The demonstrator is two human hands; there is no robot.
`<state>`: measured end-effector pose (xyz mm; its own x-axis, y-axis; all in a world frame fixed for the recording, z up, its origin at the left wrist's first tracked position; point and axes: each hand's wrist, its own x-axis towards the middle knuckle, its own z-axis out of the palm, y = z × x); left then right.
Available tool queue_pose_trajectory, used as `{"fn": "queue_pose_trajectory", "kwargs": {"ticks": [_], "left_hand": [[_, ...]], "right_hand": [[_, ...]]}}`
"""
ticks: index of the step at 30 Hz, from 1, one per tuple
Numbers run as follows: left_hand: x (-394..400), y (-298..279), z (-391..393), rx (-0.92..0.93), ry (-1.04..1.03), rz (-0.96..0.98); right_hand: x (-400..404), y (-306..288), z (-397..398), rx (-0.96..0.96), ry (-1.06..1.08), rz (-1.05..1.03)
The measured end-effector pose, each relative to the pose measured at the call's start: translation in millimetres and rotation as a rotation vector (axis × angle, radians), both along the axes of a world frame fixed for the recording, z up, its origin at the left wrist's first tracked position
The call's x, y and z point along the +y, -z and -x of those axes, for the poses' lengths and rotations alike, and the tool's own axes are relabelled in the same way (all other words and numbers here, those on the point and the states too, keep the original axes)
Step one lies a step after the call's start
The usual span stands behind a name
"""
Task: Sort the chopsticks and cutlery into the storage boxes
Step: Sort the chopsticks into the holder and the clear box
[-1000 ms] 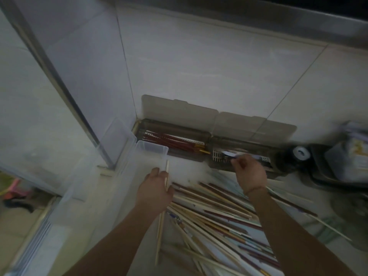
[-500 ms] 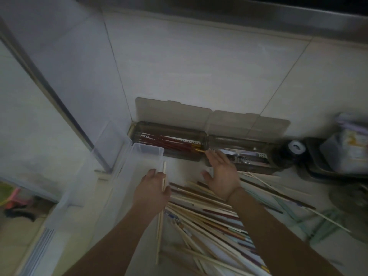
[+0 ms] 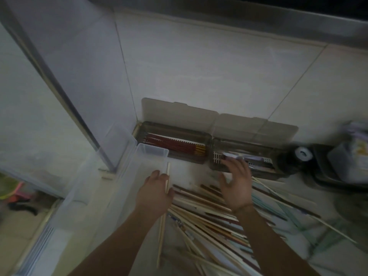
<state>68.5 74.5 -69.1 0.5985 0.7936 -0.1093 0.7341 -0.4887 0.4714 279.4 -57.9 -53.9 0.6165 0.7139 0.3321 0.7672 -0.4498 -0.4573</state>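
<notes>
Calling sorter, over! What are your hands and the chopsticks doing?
Left hand grips one pale chopstick. Right hand open, empty, above the chopstick pile. Red chopsticks already boxed. Nothing blocking.

Chopsticks (image 3: 199, 220) pale wood; storage box (image 3: 175, 144) translucent plastic.

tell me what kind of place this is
Probably a home kitchen counter in a tiled corner: white wall tiles, two open storage boxes set against the wall, and a loose pile of chopsticks on the counter.
</notes>
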Motion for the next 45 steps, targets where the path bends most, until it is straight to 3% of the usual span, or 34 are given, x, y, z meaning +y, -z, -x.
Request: {"fn": "queue_pose_trajectory", "kwargs": {"ticks": [3, 10, 16, 27, 31, 35, 41, 43, 45], "left_hand": [[0, 0, -2, -0.021, 0.002, -0.008], [-1, 2, -4, -0.038, -0.014, -0.027], [2, 2, -4, -0.024, -0.032, -0.021], [2, -1, -3, -0.011, -0.032, -0.009], [1, -3, -2, -0.022, -0.034, -0.018], [1, -5, -2, -0.02, -0.03, -0.021], [1, -4, -1, -0.033, -0.011, -0.024], [1, -3, 0, -0.026, -0.005, -0.026], [2, -3, 0, -0.02, -0.006, -0.021]], "right_hand": [[-71, 10, -25, -0.024, 0.157, -0.067], [-202, 34, -47, -0.087, 0.336, 0.23], [-225, 37, -28, -0.136, 0.169, 0.345], [-221, 23, -34, 0.005, 0.193, 0.505], [-221, 17, -40, -0.034, 0.092, 0.311], [-202, 2, -51, 0.416, 0.317, -0.009], [-116, -10, -46, 0.917, 0.408, -0.495], [-79, -14, -40, 1.028, 0.414, -0.585], [-40, -19, -32, 1.022, 0.394, -0.635]]}}
